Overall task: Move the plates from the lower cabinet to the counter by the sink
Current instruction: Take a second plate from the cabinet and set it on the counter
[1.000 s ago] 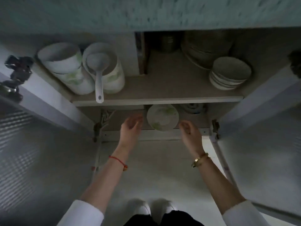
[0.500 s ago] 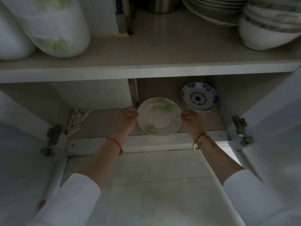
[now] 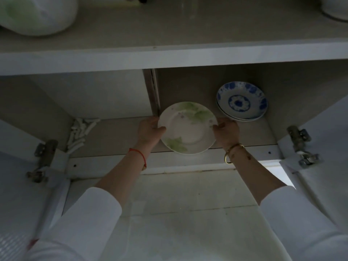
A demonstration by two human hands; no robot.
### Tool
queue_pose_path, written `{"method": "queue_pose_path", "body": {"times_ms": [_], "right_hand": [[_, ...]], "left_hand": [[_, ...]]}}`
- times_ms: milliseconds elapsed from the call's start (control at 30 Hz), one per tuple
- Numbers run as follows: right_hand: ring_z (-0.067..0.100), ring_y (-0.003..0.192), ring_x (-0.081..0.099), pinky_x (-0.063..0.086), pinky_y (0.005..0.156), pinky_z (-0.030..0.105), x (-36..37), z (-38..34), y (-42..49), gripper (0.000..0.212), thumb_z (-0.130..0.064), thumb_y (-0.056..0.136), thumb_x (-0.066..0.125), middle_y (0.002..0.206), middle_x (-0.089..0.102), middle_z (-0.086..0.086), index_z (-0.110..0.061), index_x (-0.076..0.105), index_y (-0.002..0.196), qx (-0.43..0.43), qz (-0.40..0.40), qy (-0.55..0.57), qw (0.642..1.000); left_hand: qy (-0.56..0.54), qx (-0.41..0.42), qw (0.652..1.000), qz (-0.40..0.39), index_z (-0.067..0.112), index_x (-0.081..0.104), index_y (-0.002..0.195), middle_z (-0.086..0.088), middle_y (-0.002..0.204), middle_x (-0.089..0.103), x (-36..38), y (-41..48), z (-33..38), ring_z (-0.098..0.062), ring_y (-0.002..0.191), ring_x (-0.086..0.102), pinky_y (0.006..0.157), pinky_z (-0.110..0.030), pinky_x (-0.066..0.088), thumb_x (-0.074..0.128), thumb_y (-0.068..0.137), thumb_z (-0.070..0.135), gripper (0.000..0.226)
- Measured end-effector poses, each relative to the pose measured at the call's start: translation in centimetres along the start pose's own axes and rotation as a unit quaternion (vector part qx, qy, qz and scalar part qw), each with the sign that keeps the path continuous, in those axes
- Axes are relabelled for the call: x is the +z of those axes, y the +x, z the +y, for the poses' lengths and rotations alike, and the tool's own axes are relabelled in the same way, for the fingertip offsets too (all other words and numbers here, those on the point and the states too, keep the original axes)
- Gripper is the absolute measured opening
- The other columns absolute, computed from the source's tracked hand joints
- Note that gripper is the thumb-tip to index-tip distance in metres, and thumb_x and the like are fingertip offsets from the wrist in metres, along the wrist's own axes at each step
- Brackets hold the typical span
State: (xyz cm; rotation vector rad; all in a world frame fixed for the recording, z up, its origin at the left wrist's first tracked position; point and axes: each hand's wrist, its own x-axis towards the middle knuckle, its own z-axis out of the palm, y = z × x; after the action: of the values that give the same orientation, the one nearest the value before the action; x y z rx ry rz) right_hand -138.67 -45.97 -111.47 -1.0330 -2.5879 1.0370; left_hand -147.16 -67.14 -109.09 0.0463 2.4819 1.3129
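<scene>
Green-leaf plate (image 3: 187, 129), no writing visible, pinched at opposite rims by left hand (image 3: 148, 129) and right hand (image 3: 227, 131).

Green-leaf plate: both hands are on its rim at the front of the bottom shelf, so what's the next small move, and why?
Probably draw the green-leaf plate straight out toward the body, keeping it low and level. The left hand and right hand already pinch opposite edges, its front rim overhangs the shelf lip, and the upper shelf sits overhead. The blue-patterned plates stay behind for later.

The lower shelf (image 3: 116, 134) carries blue plates (image 3: 242, 101) at 2 o'clock, white pieces (image 3: 80, 133) at 9.
</scene>
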Motion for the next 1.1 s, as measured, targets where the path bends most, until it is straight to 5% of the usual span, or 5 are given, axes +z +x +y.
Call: {"method": "queue_pose_path", "body": {"times_ms": [533,767,867,933,1100], "right_hand": [[0.014,0.081,0.056,0.034,0.059,0.010,-0.3,0.3,0.0,0.043,0.008,0.071,0.054,0.094,0.073,0.009,-0.008,0.073,0.106,0.035,0.009,0.112,0.993],[0.019,0.084,0.056,0.046,0.069,0.024,-1.3,-0.9,-0.8,0.027,0.007,0.080,0.062,0.094,0.062,0.008,-0.005,0.057,0.104,0.078,0.039,0.263,0.961],[0.016,0.083,0.055,0.046,0.060,0.014,-2.6,-1.9,-2.5,0.028,0.010,0.083,0.058,0.096,0.058,0.008,-0.009,0.048,0.102,0.092,0.034,0.301,0.948],[0.020,0.087,0.057,0.049,0.069,0.024,-3.8,-2.5,-3.9,0.025,0.010,0.084,0.058,0.097,0.059,0.009,-0.005,0.050,0.102,0.103,0.022,0.294,0.950],[0.020,0.085,0.060,0.043,0.062,0.022,-8.2,-4.6,-9.5,0.027,-0.001,0.083,0.062,0.097,0.065,0.010,-0.001,0.059,0.110,0.158,-0.003,0.238,0.958]], "left_hand": [[-0.033,-0.034,0.998,0.042,0.009,0.069,0.121,-0.012,0.120,0.071,0.8,0.5,-0.4,-0.029,0.115,0.063,0.091,-0.029,0.049,0.061,0.075,-0.010,0.050],[-0.150,-0.051,0.987,0.016,0.007,0.062,0.118,-0.017,0.120,0.064,-0.4,0.0,0.2,-0.034,0.116,0.060,0.102,-0.048,0.050,0.062,0.082,-0.012,0.041],[-0.169,-0.042,0.985,-0.015,0.006,0.063,0.119,-0.022,0.112,0.066,-1.5,-1.4,0.6,-0.025,0.095,0.056,0.084,-0.039,0.055,0.058,0.084,-0.015,0.041],[-0.178,-0.053,0.982,-0.026,0.005,0.065,0.116,-0.010,0.098,0.069,-2.4,-3.4,1.2,-0.021,0.088,0.057,0.072,-0.027,0.056,0.058,0.085,-0.013,0.037],[-0.158,-0.119,0.980,0.011,0.009,0.065,0.122,-0.020,0.120,0.068,-5.5,-10.2,4.2,-0.042,0.115,0.062,0.084,-0.040,0.053,0.066,0.082,-0.010,0.044]]}}
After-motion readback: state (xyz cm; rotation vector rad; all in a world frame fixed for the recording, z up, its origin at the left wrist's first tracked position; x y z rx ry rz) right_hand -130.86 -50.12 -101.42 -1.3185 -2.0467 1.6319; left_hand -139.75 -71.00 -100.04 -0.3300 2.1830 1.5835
